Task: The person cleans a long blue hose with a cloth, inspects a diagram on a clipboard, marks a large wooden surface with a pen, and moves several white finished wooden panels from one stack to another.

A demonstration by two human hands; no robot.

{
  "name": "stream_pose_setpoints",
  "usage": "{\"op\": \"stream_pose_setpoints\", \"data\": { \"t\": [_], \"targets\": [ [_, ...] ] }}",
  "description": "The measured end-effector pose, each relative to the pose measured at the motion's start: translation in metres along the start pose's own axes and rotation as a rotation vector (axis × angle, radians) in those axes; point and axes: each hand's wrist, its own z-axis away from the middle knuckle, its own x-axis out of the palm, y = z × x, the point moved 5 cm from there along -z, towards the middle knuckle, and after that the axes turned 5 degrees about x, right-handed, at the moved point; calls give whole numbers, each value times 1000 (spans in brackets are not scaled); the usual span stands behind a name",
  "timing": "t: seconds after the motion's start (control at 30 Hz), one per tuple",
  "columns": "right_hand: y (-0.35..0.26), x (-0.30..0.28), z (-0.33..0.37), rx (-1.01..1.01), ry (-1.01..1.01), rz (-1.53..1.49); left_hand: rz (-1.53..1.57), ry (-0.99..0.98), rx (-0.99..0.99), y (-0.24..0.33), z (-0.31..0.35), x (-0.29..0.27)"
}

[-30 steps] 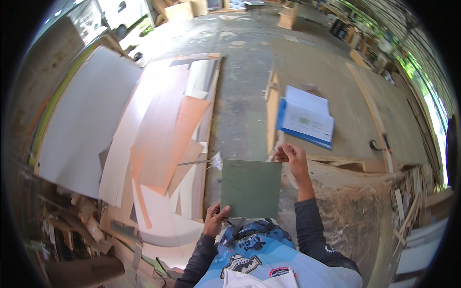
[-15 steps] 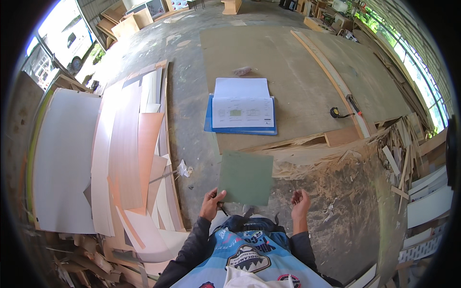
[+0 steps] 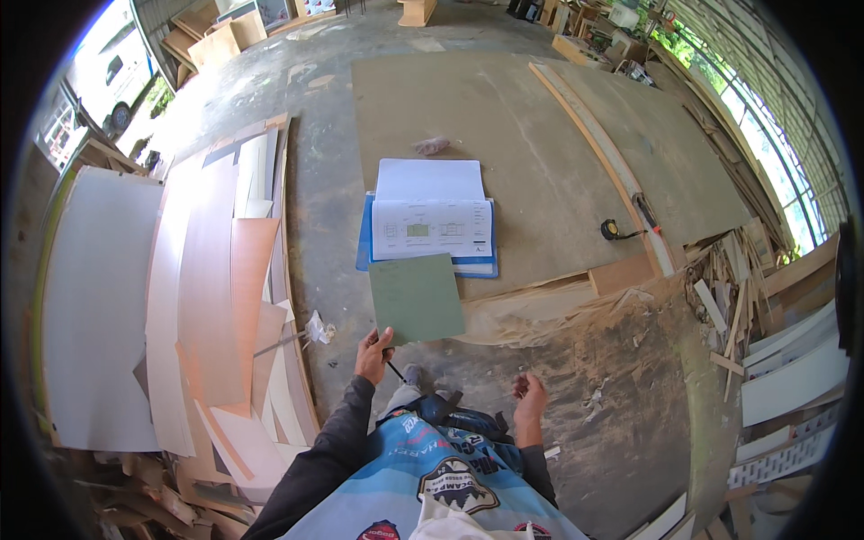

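The green panel (image 3: 416,298) sits in the centre of the frame, pinched at its lower left corner by the left hand (image 3: 373,355), fingers closed on it; the right hand (image 3: 530,397), lower centre, holds nothing, fingers loosely curled. With only one corner gripped, the panel could tilt or slip and drop onto the open folder (image 3: 432,225) just above it. Free floor lies at lower right; stacked boards (image 3: 211,288) crowd the left.
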Motion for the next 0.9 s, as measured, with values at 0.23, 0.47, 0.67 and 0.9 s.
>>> {"op": "stream_pose_setpoints", "data": {
  "t": [0.23,0.47,0.67,0.9],
  "targets": [
    [1,60,-21,-36,-153,170,45,80,-8,-11,-26,-1],
    [12,70,-36,-124,-164,478,-211,69,-98,12,-20,-32],
    [62,-26,-84,-351,85,943,-444,84,37,7,-42,-133],
    [124,-56,-77,-73,-98,947,-1887,-257,-208,-67,-65,-290]
  ]
}}
